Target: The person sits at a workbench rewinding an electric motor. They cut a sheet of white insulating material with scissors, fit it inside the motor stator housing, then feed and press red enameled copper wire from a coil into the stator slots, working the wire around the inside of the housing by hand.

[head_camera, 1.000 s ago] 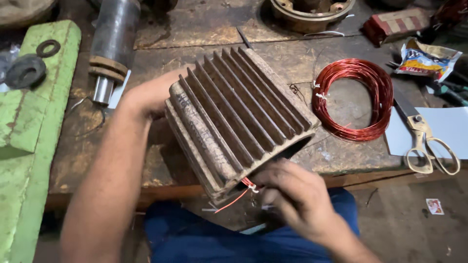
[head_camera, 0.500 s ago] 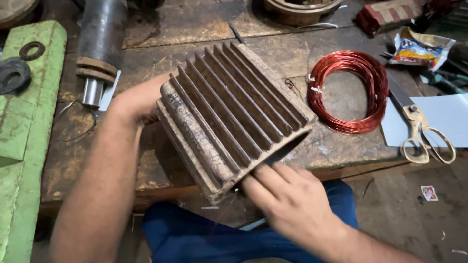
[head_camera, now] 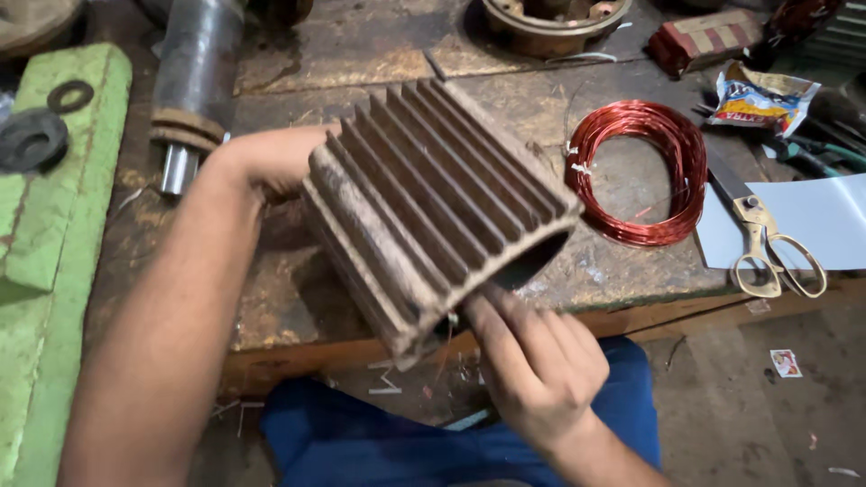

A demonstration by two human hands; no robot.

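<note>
Finned motor housing point(head_camera: 433, 198) overhangs the workbench point(head_camera: 361, 45) edge, steadied by both hands.

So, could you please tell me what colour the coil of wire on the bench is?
The coil of wire is a shiny coppery red, seen in the head view.

A worn wooden workbench point(head_camera: 361, 54) stands beside a green-painted block point(head_camera: 54, 234) over dusty concrete floor point(head_camera: 758, 406).

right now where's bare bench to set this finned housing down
Bare wood lies under the finned housing, between the steel shaft and the copper wire coil. The right side is crowded: scissors, white sheet, snack packet.
</note>
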